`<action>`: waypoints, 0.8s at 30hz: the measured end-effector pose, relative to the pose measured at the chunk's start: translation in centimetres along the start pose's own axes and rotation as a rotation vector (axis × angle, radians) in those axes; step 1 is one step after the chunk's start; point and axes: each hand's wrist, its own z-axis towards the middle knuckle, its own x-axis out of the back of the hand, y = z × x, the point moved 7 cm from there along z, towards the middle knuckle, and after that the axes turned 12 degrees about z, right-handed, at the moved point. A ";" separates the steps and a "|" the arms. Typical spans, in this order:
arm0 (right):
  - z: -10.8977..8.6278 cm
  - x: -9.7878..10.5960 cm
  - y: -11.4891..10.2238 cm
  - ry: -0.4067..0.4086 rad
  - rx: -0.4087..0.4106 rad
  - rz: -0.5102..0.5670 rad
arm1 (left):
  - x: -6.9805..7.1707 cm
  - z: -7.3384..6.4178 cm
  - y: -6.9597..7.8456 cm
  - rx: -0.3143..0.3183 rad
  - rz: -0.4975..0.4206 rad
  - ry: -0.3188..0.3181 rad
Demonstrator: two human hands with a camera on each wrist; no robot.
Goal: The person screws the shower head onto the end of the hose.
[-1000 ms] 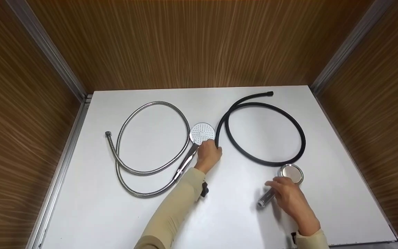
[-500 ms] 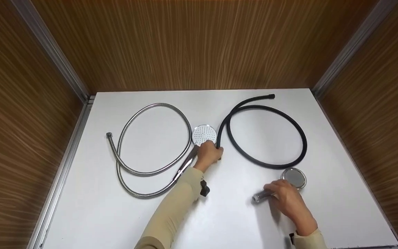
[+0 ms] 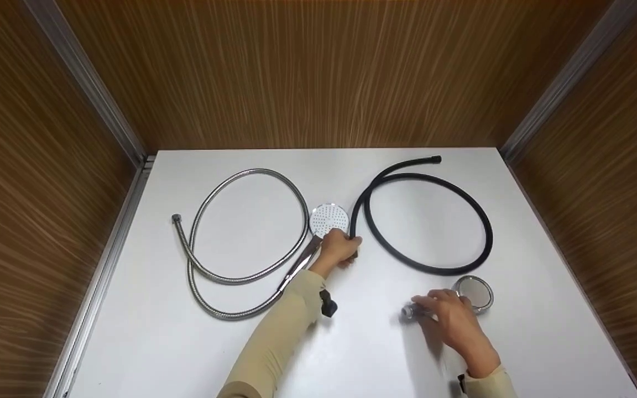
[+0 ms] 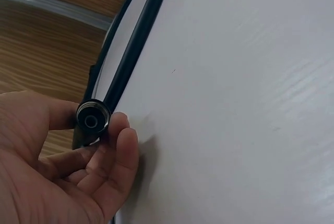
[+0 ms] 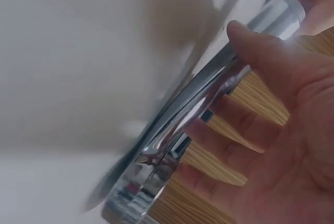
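We count steel hose [image 3: 233, 281] and white-faced shower head [image 3: 328, 218] as joined, black hose [image 3: 445, 271] (left hand [image 3: 338, 247] pinching its end, mid-frame) and chrome hand shower [image 3: 474, 293] (right hand [image 3: 454, 318] gripping, lower right) as not yet coupled.

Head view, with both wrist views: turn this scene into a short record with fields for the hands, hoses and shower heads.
left hand: pinches one end of the black shower hose
right hand: grips the loose shower head by its handle
black shower hose: looped on the white tabletop; other end free
loose shower head: no hose on its handle
metal shower hose: looped; joined to the white-faced shower head
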 end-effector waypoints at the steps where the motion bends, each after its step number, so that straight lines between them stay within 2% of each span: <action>1: 0.0 0.0 0.0 -0.001 -0.001 -0.007 | 0.0 0.0 0.0 -0.002 -0.002 0.001; 7: 0.4 -0.1 -0.2 -0.004 0.002 -0.034 | 0.1 -0.1 0.4 0.014 -0.012 0.002; 11: 0.9 -0.3 -0.5 0.027 0.062 -0.051 | 0.3 -0.3 0.6 0.024 -0.046 -0.008; 16: 1.8 -0.6 -0.4 0.062 0.140 -0.009 | 0.4 -0.3 0.6 0.017 -0.071 -0.016; 24: 3.0 -1.2 -0.1 -0.014 0.124 0.054 | 0.1 0.2 0.0 0.009 -0.117 -0.033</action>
